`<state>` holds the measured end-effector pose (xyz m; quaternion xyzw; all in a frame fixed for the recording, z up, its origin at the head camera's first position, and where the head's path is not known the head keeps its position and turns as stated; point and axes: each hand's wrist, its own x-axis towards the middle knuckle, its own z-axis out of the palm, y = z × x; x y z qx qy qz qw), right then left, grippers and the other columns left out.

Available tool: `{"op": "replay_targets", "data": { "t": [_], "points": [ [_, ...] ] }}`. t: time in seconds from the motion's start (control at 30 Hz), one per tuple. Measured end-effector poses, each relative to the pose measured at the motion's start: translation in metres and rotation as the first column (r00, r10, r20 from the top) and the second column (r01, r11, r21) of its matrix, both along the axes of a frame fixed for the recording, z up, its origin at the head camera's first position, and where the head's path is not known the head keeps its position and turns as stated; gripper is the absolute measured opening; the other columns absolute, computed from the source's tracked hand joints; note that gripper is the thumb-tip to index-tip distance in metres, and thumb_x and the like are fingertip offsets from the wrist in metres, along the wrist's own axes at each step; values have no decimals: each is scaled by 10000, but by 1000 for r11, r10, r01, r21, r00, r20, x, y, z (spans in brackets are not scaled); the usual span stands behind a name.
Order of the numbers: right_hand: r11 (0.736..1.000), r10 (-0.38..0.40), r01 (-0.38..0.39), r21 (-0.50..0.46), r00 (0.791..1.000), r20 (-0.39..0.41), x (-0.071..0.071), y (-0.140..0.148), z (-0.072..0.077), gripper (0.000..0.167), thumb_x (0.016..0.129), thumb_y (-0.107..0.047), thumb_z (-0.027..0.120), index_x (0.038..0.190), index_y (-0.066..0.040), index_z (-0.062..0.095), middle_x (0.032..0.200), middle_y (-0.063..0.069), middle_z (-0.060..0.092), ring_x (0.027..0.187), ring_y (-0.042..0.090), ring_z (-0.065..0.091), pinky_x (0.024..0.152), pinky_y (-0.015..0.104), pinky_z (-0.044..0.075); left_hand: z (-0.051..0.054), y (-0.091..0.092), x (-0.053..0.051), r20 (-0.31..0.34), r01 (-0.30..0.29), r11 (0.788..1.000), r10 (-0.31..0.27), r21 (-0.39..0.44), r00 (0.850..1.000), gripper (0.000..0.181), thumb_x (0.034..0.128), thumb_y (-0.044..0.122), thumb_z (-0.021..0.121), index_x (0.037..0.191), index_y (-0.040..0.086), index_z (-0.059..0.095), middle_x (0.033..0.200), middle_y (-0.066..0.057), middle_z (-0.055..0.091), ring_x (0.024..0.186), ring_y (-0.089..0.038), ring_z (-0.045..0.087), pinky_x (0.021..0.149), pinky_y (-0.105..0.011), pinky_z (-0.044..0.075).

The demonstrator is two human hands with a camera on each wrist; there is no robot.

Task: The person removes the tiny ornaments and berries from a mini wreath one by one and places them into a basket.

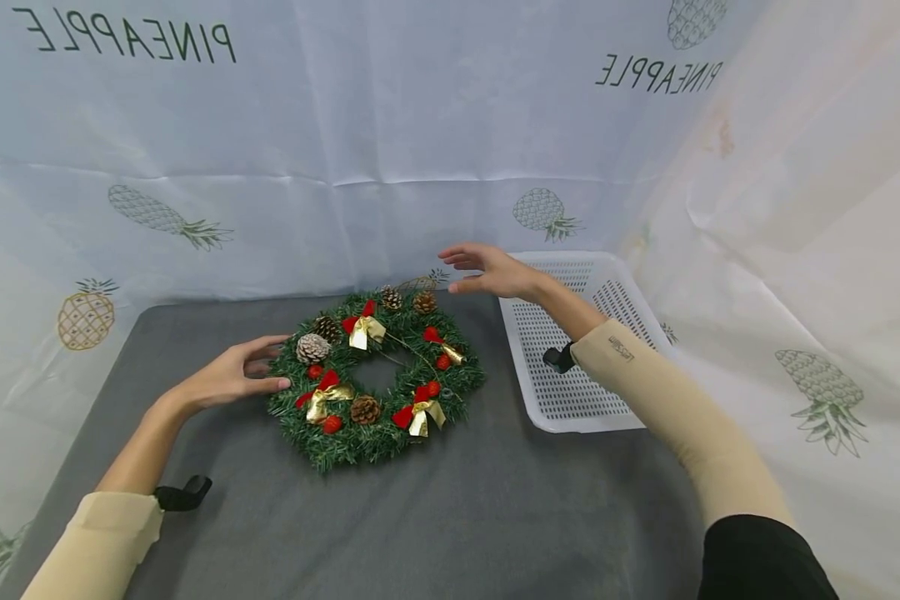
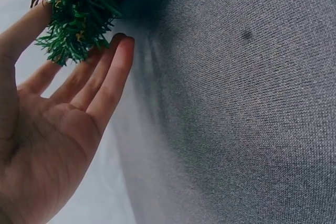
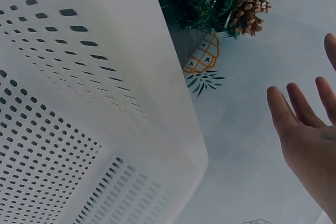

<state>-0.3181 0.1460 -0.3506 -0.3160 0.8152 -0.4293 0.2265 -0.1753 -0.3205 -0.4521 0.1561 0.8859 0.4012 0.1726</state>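
Observation:
A green Christmas wreath (image 1: 461, 385) with pine cones, red berries and red and gold bows lies on the grey table. My left hand (image 1: 236, 373) holds its left edge, with the thumb on one side and the fingers on the other. In the left wrist view, the wreath's green tinsel (image 2: 79, 24) sits between the thumb and the fingers (image 2: 107, 85). My right hand (image 1: 491, 271) is in the air beyond the wreath's back right edge, holding nothing. Its fingers (image 3: 283, 111) are spread and apart from the wreath in the right wrist view.
A white perforated plastic basket (image 1: 528, 392) stands at the right, beneath my right forearm. The grey tabletop (image 1: 450, 525) extends in front of the wreath. White curtains printed with pineapples (image 1: 420, 125) hang behind and at both sides.

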Motion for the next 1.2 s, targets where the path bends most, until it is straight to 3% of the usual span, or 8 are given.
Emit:
{"op": "replay_targets", "data": {
  "t": [0.27, 0.73, 1.0, 1.2],
  "points": [
    [1000, -7, 7, 2, 996, 87, -5, -12, -5, 651, 1053, -92, 718, 1644, -78, 446, 1728, 161, 424, 1641, 411, 360, 1290, 493, 444, -3, 2, 0, 23, -16, 999, 17, -32, 1000, 868, 1067, 320, 712, 1710, -19, 238, 1681, -440, 306, 1495, -669, 406, 1092, -709, 540],
    [999, -31, 26, 25, 980, 197, -11, -36, -25, 641, 1032, -22, 717, 1624, -36, 471, 1720, 244, 409, 1627, 451, 367, 1305, 527, 417, -5, 4, 0, 21, -23, 999, 24, -29, 999, 885, 1058, 283, 730, 1713, -26, 222, 1667, -455, 310, 1483, -677, 410, 1081, -709, 545],
    [997, -59, 46, 58, 968, 242, -13, -42, -35, 610, 1027, -19, 725, 1597, -15, 507, 1701, 213, 455, 1582, 376, 472, 1296, 509, 435, -4, 5, 2, 20, -23, 1000, 24, -16, 1000, 885, 1056, 266, 733, 1714, -27, 219, 1674, -455, 298, 1492, -673, 402, 1092, -710, 538],
    [995, -80, 60, 83, 962, 263, -14, -45, -42, 620, 1024, -16, 725, 1602, -4, 500, 1710, 157, 463, 1592, 360, 459, 1308, 494, 422, -3, 5, 3, 9, -21, 1000, 21, -12, 1000, 882, 1052, 268, 737, 1711, -26, 231, 1667, -455, 314, 1480, -673, 419, 1083, -707, 545]
  ]
}}
